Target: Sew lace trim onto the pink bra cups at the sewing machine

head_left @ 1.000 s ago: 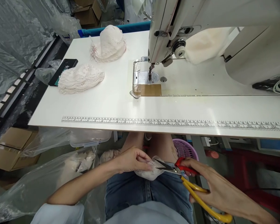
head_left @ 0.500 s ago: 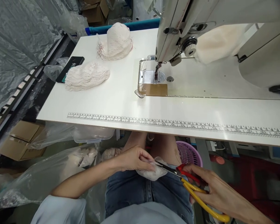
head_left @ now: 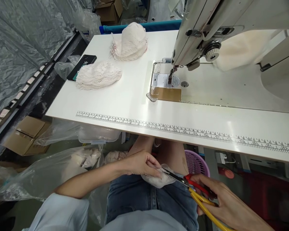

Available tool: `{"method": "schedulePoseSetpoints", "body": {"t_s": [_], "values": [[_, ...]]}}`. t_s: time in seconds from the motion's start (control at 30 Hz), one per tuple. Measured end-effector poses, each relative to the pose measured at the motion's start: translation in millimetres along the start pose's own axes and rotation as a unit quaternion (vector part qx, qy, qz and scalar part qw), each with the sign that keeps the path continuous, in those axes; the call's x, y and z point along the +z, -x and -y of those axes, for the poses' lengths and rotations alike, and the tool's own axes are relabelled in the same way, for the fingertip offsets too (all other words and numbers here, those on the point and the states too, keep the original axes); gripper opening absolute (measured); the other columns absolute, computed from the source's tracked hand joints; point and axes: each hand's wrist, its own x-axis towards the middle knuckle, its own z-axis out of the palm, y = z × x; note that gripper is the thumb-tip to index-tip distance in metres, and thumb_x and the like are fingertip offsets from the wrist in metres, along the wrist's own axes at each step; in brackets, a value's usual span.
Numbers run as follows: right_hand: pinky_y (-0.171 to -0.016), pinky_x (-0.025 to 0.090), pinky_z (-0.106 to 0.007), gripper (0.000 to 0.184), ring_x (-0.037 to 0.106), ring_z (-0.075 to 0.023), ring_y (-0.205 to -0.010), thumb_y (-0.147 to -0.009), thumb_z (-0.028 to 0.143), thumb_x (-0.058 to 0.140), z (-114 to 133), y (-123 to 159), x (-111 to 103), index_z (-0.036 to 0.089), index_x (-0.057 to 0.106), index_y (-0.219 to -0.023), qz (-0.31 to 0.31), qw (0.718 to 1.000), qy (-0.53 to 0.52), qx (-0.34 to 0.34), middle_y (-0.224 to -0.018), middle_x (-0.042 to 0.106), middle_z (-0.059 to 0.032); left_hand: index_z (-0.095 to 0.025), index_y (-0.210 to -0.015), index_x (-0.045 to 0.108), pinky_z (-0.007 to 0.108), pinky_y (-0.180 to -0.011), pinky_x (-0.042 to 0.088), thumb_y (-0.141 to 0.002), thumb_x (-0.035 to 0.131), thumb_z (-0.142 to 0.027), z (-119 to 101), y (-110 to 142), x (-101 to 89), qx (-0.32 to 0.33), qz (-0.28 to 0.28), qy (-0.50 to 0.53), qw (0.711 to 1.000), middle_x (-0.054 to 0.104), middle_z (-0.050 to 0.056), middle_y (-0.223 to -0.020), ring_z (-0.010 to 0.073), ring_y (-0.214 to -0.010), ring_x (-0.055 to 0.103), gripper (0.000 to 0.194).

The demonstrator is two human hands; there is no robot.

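Observation:
Over my lap, my left hand (head_left: 144, 164) pinches the edge of a small white fabric piece (head_left: 159, 180), its thumb and fingers closed on it. My right hand (head_left: 213, 197) grips a pair of scissors (head_left: 195, 191) with red and yellow handles. The scissor blades look closed, and their tips reach the fabric beside my left fingertips. Whether thread or cloth lies between the blades is too small to tell. On the white table (head_left: 125, 106) above, a stack of lace-edged cream fabric pieces (head_left: 98, 75) lies partly over a dark phone (head_left: 85, 62).
A sewing machine (head_left: 197, 41) stands at the table's right, its needle over a metal plate. Another cream fabric pile (head_left: 130, 41) sits farther back. Below are a purple basket (head_left: 197, 162), a cardboard box (head_left: 26, 136) and a clear plastic bag (head_left: 45, 175).
The scissor blades have gone from spread to closed at the fabric's edge. My left hand still pinches the fabric. The view has turned, so the table and machine appear tilted and shifted right.

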Motion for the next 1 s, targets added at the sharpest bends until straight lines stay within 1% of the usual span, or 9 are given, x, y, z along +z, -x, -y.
{"method": "schedulePoseSetpoints", "body": {"t_s": [0.17, 0.23, 0.37, 0.43, 0.5, 0.63, 0.8, 0.93, 1.0], "values": [[-0.077, 0.053, -0.029, 0.034, 0.066, -0.0222, -0.08, -0.072, 0.028, 0.061, -4, 1, -1, 0.023, 0.058, -0.105, -0.021, 0.998, 0.058, -0.01, -0.087, 0.07, -0.0031, -0.011, -0.092, 0.072, 0.022, -0.061, 0.042, -0.054, 0.078, -0.045, -1, 0, -0.5, -0.003, 0.003, -0.003, 1.0, 0.07, 0.007, -0.081, 0.0128, -0.064, 0.057, 0.052], [-0.073, 0.053, -0.027, 0.033, 0.067, -0.0218, -0.079, -0.074, 0.028, 0.058, -4, 1, -2, 0.022, 0.056, -0.106, -0.005, 0.999, 0.038, -0.002, -0.083, 0.071, -0.0029, -0.011, -0.091, 0.072, 0.022, -0.06, 0.042, -0.056, 0.078, -0.043, -2, 0, -0.9, 0.001, 0.001, -0.008, 1.0, 0.07, 0.007, -0.081, 0.0124, -0.064, 0.056, 0.049], [-0.06, 0.052, -0.022, 0.031, 0.068, -0.0187, -0.068, -0.079, 0.029, 0.053, -1, -1, -3, 0.021, 0.052, -0.109, 0.06, 0.997, -0.045, 0.002, -0.078, 0.071, -0.0022, -0.011, -0.092, 0.072, 0.021, -0.059, 0.042, -0.057, 0.078, -0.04, -5, 1, -0.3, -0.004, 0.001, -0.011, 1.0, 0.07, 0.007, -0.08, 0.0121, -0.064, 0.056, 0.045], [-0.057, 0.051, -0.021, 0.028, 0.067, -0.018, -0.064, -0.079, 0.029, 0.053, -2, -2, -2, 0.021, 0.053, -0.106, 0.067, 0.996, -0.065, -0.001, -0.071, 0.07, -0.0008, -0.011, -0.092, 0.072, 0.022, -0.061, 0.043, -0.056, 0.078, -0.039, -6, 0, 0.7, -0.012, -0.002, -0.007, 1.0, 0.07, 0.007, -0.08, 0.0123, -0.064, 0.057, 0.046], [-0.057, 0.052, -0.021, 0.025, 0.067, -0.0182, -0.064, -0.078, 0.028, 0.054, -5, -2, -1, 0.021, 0.055, -0.102, 0.06, 0.995, -0.078, 0.0, -0.072, 0.07, -0.0008, -0.01, -0.091, 0.072, 0.023, -0.063, 0.044, -0.055, 0.079, -0.039, -7, -1, 1.4, -0.018, -0.002, 0.0, 1.0, 0.07, 0.007, -0.08, 0.0128, -0.065, 0.058, 0.047], [-0.06, 0.054, -0.022, 0.025, 0.068, -0.018, -0.067, -0.078, 0.028, 0.053, -13, -2, 2, 0.023, 0.055, -0.103, 0.061, 0.993, -0.102, 0.005, -0.09, 0.069, -0.0017, -0.012, -0.091, 0.073, 0.024, -0.067, 0.046, -0.052, 0.08, -0.04, -4, -4, 0.6, -0.015, 0.002, 0.008, 1.0, 0.07, 0.006, -0.08, 0.014, -0.068, 0.06, 0.047], [-0.061, 0.052, -0.023, 0.014, 0.068, -0.0197, -0.069, -0.08, 0.025, 0.051, -14, -3, 2, 0.023, 0.054, -0.094, 0.068, 0.996, -0.057, -0.01, -0.067, 0.068, 0.0017, -0.013, -0.089, 0.073, 0.025, -0.068, 0.047, -0.049, 0.081, -0.041, -1, -5, -1.5, -0.02, 0.008, 0.03, 0.999, 0.07, 0.004, -0.077, 0.0143, -0.067, 0.06, 0.049], [-0.063, 0.052, -0.022, 0.017, 0.067, -0.0184, -0.069, -0.08, 0.023, 0.051, -16, -4, 2, 0.023, 0.055, -0.096, 0.056, 0.998, -0.033, -0.01, -0.073, 0.069, 0.0014, -0.013, -0.088, 0.073, 0.026, -0.069, 0.048, -0.048, 0.082, -0.042, -3, -4, -1.2, -0.025, 0.008, 0.026, 0.999, 0.07, 0.004, -0.077, 0.0157, -0.069, 0.061, 0.051], [-0.065, 0.051, -0.022, 0.022, 0.066, -0.018, -0.073, -0.077, 0.024, 0.054, -16, -4, 3, 0.024, 0.055, -0.1, 0.042, 0.999, -0.018, -0.009, -0.08, 0.069, 0.0011, -0.013, -0.088, 0.073, 0.026, -0.068, 0.048, -0.048, 0.082, -0.043, -3, -4, -0.8, -0.03, 0.004, 0.02, 0.999, 0.07, 0.005, -0.078, 0.0154, -0.068, 0.061, 0.051]]}}
